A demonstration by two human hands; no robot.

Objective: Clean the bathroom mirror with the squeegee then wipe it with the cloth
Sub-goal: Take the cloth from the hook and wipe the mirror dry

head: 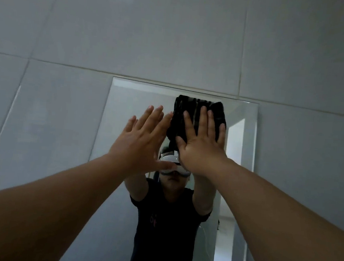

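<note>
Pressing flat with fingers spread, the right hand (202, 145) pins a dark cloth (199, 118) against the mirror (127, 109) near its top edge, toward one o'clock. The left hand (143, 140) is open and empty, just beside the cloth at its nine o'clock. Bare glass lies free at nine and six o'clock; the mirror's right edge is close at three. Grey wall tiles (175, 37) surround the frame.
</note>
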